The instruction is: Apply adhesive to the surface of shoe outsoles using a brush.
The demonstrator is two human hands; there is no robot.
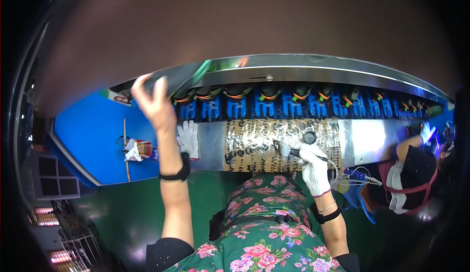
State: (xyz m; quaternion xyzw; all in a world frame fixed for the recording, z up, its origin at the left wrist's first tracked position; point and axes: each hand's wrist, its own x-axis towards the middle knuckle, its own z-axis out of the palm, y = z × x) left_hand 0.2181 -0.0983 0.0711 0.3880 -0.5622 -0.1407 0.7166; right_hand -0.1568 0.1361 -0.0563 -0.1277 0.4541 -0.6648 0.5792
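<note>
At far left, a worker's bare left hand (159, 108) is spreading its fingers at a blurred black, green-edged item (178, 79), its grip impossible to tell. The gloved right hand (313, 167) is pinching a dark-handled tool (294, 152) over the taped worktop (249, 142). Tool and item are sitting well apart, suggesting unfinished work; nothing is showing what is done. Beyond the glove, a dark round pot (309, 137) is standing, contents indistinct.

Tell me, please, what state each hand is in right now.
Left hand: bare, fingers at a dark, green-edged item; whether gripping it cannot be told.
Right hand: white-gloved, closed, holding a dark-handled tool.
</note>
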